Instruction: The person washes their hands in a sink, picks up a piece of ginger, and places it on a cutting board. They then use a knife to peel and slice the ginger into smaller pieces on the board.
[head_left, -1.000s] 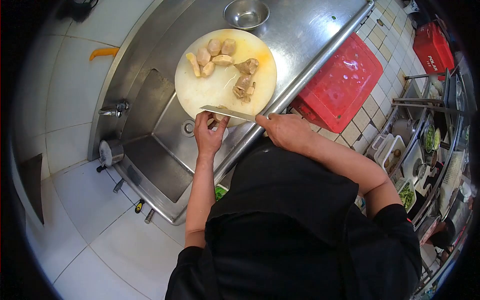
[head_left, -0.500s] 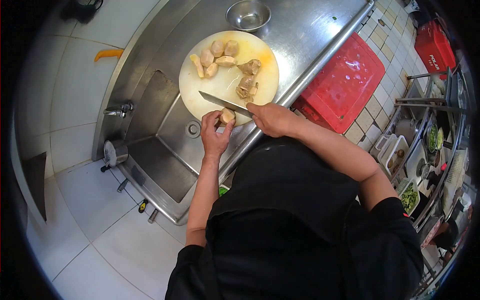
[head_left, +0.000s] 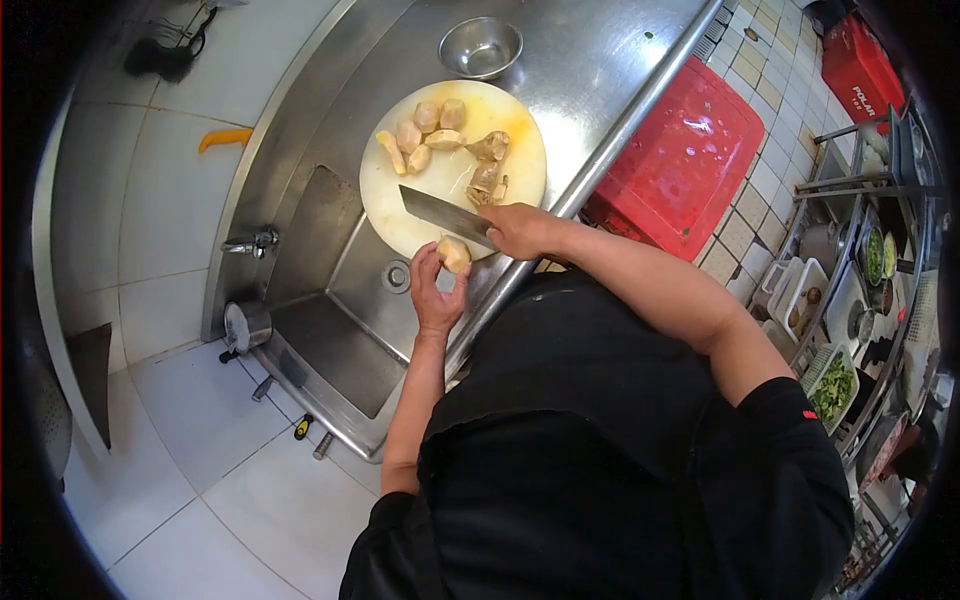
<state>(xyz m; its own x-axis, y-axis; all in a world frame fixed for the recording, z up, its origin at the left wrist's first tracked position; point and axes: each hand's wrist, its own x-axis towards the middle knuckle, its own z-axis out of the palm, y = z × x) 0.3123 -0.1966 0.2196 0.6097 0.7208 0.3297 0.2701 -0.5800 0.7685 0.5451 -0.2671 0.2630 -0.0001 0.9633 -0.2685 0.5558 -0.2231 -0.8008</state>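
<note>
A round white cutting board (head_left: pixel 385 190) lies at the sink's edge. My right hand (head_left: pixel 520 230) is closed round the handle of a large knife (head_left: pixel 440 211), whose blade lies over the board and points to the left. My left hand (head_left: pixel 437 290) holds a pale peeled root piece (head_left: pixel 455 253) between thumb and fingers at the board's near edge, just below the blade. Several peeled pieces (head_left: pixel 408 135) are grouped on the far left part of the board. Brown unpeeled root pieces (head_left: pixel 483 178) rest on its right side.
A metal bowl (head_left: pixel 481 48) stands beyond the board. The sink basin (head_left: pixel 335 345) and faucet (head_left: pixel 250 244) are to the left. On the right are a red lid (head_left: pixel 685 160) and a shelf rack with food containers (head_left: pixel 830 390).
The knife blade has turned to show more of its flat side and sits slightly apart from the held piece. My left hand has tilted that piece. The whole view has shifted slightly.
</note>
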